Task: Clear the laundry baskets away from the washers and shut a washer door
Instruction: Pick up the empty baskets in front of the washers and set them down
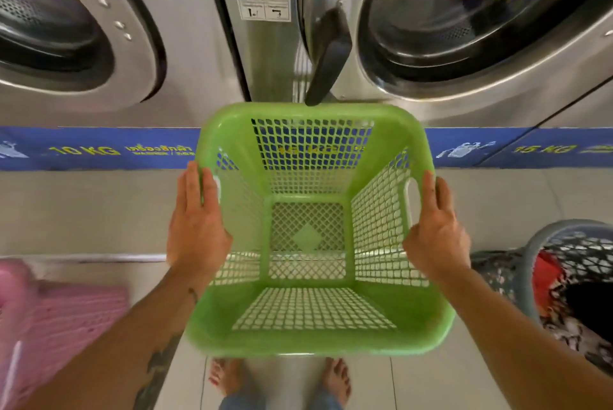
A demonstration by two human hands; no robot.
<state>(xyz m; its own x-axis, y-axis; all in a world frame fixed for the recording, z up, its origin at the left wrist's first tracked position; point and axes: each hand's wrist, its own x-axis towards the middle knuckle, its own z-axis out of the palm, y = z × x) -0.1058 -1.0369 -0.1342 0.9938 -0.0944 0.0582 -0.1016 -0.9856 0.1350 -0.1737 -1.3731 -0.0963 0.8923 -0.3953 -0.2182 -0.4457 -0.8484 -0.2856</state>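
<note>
Left hand point(197, 220): palm flat against the left wall of the green basket point(315, 340), fingers reaching the rim. Right hand point(436, 227): same pose on the right wall, by the handle slot. The person presses the basket between both palms; it is held, empty, above the floor, over the feet point(335, 376).

Landmark: green basket. Beyond its far rim, the blue strip point(99, 149) at the washers' base. Above and left of it, a washer with its door point(76, 28) apparently shut. Above and right of it, a washer whose door point(481, 21) seems ajar, the black handle point(328, 58) hanging just over the far rim.

Left of the basket: pink basket point(49, 320), on the floor. Right of it: grey basket point(570, 277), with clothes inside.

Progress, judged: early. One basket in hand, not yet set aside; two others near the washers; door closing still to do.
</note>
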